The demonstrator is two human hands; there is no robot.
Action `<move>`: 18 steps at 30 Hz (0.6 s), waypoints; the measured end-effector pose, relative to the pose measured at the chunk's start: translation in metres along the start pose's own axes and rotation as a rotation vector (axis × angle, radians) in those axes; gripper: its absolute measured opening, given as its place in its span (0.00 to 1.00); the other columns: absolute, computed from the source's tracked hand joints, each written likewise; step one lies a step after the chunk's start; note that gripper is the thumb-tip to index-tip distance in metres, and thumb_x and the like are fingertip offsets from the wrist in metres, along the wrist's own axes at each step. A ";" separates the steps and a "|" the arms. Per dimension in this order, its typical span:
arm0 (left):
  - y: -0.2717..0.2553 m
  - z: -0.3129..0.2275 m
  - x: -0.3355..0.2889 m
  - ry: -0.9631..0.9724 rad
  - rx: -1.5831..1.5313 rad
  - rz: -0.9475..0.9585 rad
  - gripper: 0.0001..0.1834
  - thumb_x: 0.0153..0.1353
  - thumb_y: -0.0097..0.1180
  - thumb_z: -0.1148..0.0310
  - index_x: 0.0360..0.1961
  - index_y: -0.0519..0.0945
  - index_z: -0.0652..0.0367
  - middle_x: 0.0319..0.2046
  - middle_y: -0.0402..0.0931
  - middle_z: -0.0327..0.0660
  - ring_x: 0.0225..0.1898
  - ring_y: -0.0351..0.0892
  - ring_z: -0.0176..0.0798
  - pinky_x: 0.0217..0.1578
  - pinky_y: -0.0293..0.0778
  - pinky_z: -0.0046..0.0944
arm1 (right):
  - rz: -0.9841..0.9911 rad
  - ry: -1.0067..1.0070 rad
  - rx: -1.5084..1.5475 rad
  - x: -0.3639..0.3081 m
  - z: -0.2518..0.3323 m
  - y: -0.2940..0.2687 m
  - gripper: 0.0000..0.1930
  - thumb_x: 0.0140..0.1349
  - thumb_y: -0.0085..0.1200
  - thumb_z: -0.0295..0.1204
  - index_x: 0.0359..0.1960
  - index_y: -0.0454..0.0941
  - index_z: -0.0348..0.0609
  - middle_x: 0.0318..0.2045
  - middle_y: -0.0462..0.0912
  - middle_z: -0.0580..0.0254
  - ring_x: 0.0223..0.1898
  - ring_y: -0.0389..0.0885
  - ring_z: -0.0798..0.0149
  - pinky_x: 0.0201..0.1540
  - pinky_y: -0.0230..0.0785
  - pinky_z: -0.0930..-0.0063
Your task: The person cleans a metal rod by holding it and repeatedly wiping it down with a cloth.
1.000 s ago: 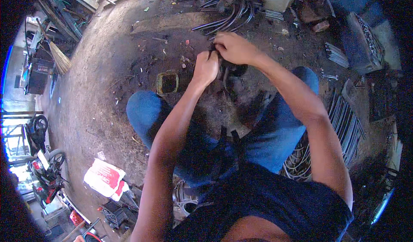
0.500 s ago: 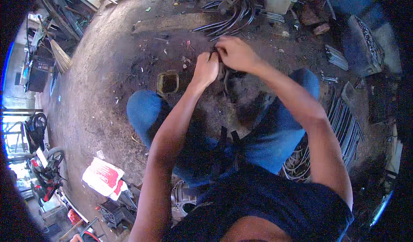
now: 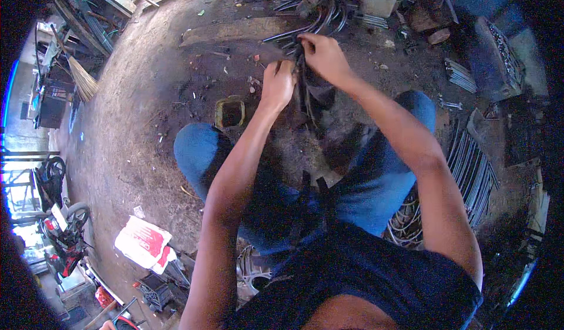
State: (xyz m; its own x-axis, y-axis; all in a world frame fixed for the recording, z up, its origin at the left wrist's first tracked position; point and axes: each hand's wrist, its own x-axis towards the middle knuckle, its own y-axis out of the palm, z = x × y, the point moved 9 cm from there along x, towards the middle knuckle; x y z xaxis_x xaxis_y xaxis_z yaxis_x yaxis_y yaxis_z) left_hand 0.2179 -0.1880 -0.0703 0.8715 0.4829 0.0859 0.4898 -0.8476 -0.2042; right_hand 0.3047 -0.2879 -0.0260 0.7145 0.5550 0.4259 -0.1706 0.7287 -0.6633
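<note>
My left hand (image 3: pixel 278 85) and my right hand (image 3: pixel 323 57) are raised close together in front of my knees. Between them hangs a dark, limp, cloth-like piece (image 3: pixel 317 95); its exact kind is hard to make out. With pinched fingers, the right hand grips its upper end, slightly higher than the left. The left is closed in a fist at its side edge, and its fingertips are partly hidden. Below and to the left, a square, open-topped container (image 3: pixel 221 114) with a yellowish rim stands on the dirt floor.
Bent metal rods (image 3: pixel 329 22) lie beyond my hands, beside a flat wooden plank (image 3: pixel 235 30). Rods (image 3: pixel 473 165) and wrenches (image 3: pixel 451 104) lie to the right. At lower left are a white-and-red sack (image 3: pixel 143 242) and a motorcycle (image 3: pixel 64 236). A broom (image 3: pixel 82 77) leans at left.
Both hands have moved slightly up and away from me. The right hand has risen above the left, and more of the dark cloth-like piece now shows hanging between them.
</note>
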 end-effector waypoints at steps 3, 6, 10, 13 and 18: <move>0.001 0.031 0.000 -0.277 -0.364 0.012 0.14 0.61 0.42 0.68 0.20 0.71 0.61 0.16 0.64 0.34 0.18 0.61 0.28 0.19 0.56 0.35 | -0.042 -0.101 0.111 -0.020 0.023 0.013 0.12 0.57 0.48 0.30 0.40 0.79 0.44 0.32 0.79 0.43 0.35 0.79 0.45 0.40 0.72 0.54; -0.007 -0.006 0.003 0.253 0.029 0.016 0.10 0.60 0.46 0.68 0.35 0.73 0.64 0.19 0.64 0.38 0.13 0.63 0.31 0.13 0.60 0.32 | -0.056 -0.093 0.088 -0.009 0.017 0.002 0.12 0.55 0.50 0.28 0.41 0.79 0.43 0.33 0.79 0.44 0.35 0.79 0.44 0.40 0.72 0.54; -0.001 0.020 0.000 -0.135 -0.045 0.061 0.11 0.63 0.41 0.70 0.37 0.73 0.66 0.24 0.66 0.41 0.13 0.63 0.30 0.12 0.60 0.32 | -0.053 -0.036 0.077 -0.014 0.015 0.006 0.12 0.54 0.50 0.27 0.40 0.79 0.41 0.33 0.80 0.43 0.36 0.79 0.45 0.40 0.72 0.57; -0.007 0.028 0.000 -0.226 -0.236 0.009 0.15 0.60 0.43 0.66 0.23 0.74 0.66 0.15 0.67 0.37 0.18 0.63 0.30 0.21 0.58 0.36 | -0.072 -0.250 0.155 -0.019 0.037 0.006 0.13 0.54 0.49 0.29 0.39 0.79 0.41 0.32 0.79 0.43 0.34 0.79 0.45 0.39 0.72 0.57; -0.012 0.013 0.003 0.015 -0.110 -0.091 0.16 0.59 0.43 0.67 0.20 0.71 0.67 0.16 0.67 0.39 0.18 0.64 0.33 0.22 0.60 0.39 | 0.017 -0.127 0.137 -0.022 0.035 0.013 0.11 0.57 0.49 0.25 0.41 0.78 0.36 0.35 0.80 0.44 0.37 0.80 0.47 0.40 0.72 0.63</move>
State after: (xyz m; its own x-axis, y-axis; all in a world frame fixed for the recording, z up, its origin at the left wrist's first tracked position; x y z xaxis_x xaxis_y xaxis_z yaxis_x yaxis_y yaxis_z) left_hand 0.2142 -0.1735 -0.0798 0.8230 0.5564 0.1145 0.5662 -0.8197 -0.0871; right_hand 0.2629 -0.2773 -0.0225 0.6212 0.6073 0.4953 -0.2786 0.7619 -0.5848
